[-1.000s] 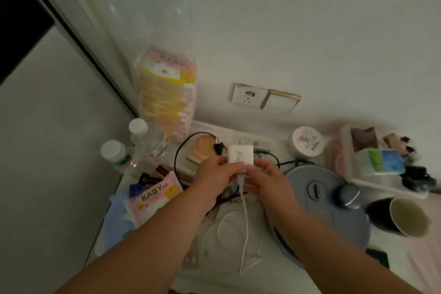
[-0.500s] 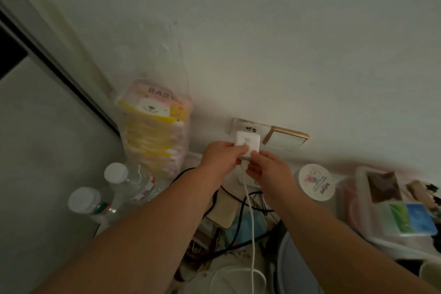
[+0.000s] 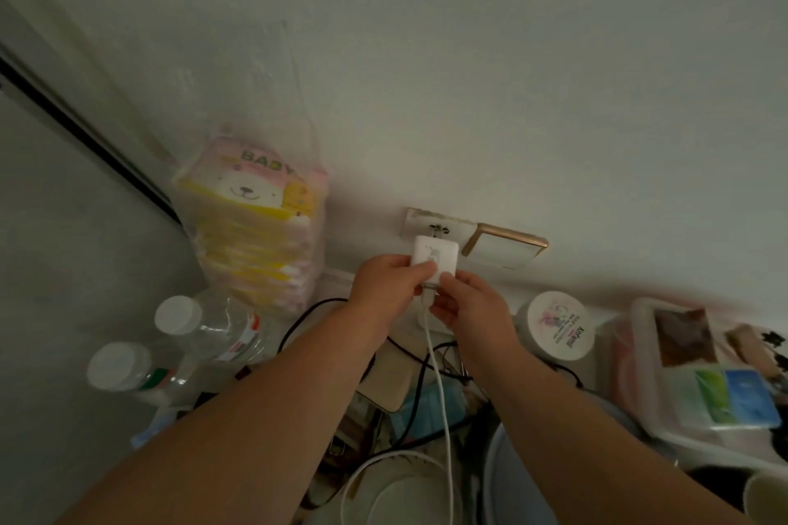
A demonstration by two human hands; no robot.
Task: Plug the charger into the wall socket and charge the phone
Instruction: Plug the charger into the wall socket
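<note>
1. Charger is right under the wall socket, its metal pins at the holes.
2. Left hand pinches the charger.
3. Right hand pinches its white cable end.

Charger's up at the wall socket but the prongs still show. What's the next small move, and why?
Probably push the charger straight into the wall socket. Its prongs sit at the slots with metal still visible, so it does not look seated. The left hand and right hand both pinch its lower end, and the white cable hangs free.
</note>
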